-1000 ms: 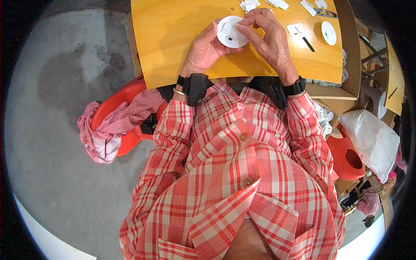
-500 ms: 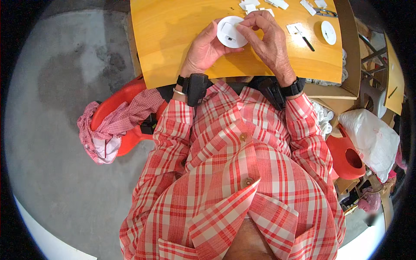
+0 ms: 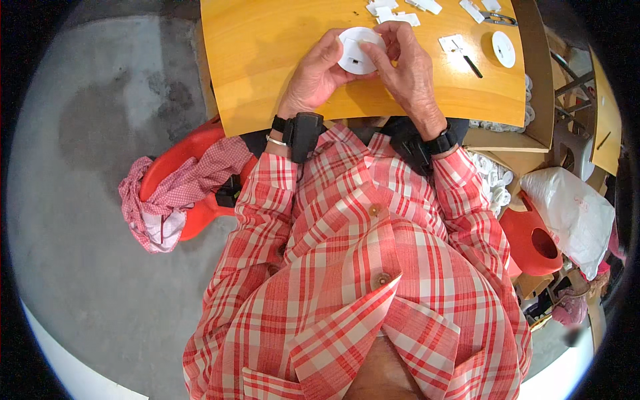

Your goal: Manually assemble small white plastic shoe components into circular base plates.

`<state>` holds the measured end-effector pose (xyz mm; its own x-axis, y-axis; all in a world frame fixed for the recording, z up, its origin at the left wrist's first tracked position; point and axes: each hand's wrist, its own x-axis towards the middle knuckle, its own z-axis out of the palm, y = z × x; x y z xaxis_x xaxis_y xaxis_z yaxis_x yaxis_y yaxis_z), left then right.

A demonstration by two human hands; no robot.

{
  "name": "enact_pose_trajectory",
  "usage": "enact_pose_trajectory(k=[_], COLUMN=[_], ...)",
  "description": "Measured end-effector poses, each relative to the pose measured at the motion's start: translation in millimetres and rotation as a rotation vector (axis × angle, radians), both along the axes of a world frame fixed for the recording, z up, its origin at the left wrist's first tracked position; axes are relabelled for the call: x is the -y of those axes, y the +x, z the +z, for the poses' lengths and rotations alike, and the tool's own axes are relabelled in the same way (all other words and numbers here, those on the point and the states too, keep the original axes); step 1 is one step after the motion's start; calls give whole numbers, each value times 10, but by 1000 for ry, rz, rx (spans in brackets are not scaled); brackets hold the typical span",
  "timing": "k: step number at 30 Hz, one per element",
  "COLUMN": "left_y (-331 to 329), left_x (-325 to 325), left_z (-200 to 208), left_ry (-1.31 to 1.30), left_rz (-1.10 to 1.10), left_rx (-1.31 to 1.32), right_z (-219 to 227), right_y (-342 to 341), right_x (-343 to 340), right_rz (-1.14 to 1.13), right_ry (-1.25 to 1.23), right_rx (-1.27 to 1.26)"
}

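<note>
A round white plastic disc is held up over the near part of the wooden table. On its face are a rectangular outline and a small black slot near its lower edge. My left hand grips the left side, with the thumb at the edge and fingers underneath. The thumb of my right hand presses on the upper right of the face. Its other fingers curl by the right edge, partly hidden. I cannot tell whether they touch the back.
The yellow wooden table bears white rectangular plastic pieces, pliers, a black-handled tool and another white disc. Boxes of white parts stand at right. A red chair with checked cloth is at left.
The disc has shifted slightly right. My right hand has moved a little left, and its fingers have closed in around the disc's right edge. My left hand keeps its grip.
</note>
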<state>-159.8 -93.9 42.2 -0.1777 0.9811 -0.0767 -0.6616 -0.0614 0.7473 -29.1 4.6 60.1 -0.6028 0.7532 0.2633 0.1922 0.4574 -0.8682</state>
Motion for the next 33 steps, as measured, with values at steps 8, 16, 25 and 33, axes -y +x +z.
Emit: enact_pose_trajectory(k=[8,16,25,33], left_y=[69,156,352,435], left_x=[49,90,162,199], left_z=[144,374,638,751], left_ry=[-104,-220,-292,-312], left_rz=[0,56,136,213], left_rx=[-212,-425,-527,-585], right_z=[-25,-5,219,491], right_y=[112,200,289,317], right_x=[-97,-64,129,237], right_rz=[74,124,167,98], right_ry=[-50,-207,-329,-326], right_rx=[53,-178,-53,-32])
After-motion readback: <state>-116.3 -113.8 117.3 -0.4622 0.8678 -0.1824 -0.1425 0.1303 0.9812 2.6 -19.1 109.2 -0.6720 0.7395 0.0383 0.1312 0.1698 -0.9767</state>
